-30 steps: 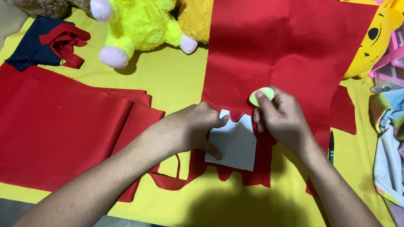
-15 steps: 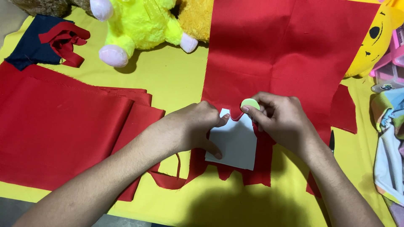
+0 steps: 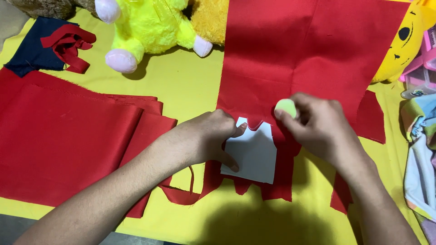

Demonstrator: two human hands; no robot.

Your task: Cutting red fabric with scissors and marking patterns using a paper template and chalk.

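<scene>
My left hand (image 3: pixel 206 138) presses a white paper pattern piece (image 3: pixel 252 154) flat against the large red cloth (image 3: pixel 299 59), fingers at the paper's left edge. My right hand (image 3: pixel 318 124) pinches a small round pale green chalk disc (image 3: pixel 285 108), its edge touching the red cloth just above the paper's upper right corner. The cloth's lower edge under the paper is cut into scallops. All of it lies on a yellow table cover (image 3: pixel 190 86).
Folded red cloth (image 3: pixel 68 140) lies at the left. A dark blue cloth with red scraps (image 3: pixel 50 47) sits at the far left top. Yellow plush toys (image 3: pixel 150 25) line the top edge, another yellow plush (image 3: pixel 404 41) at right. Patterned cloth (image 3: pixel 420 149) lies at the right edge.
My right hand has slid the green chalk disc along the top edge of the paper, first left and then back right. My left hand has stayed on the paper.
</scene>
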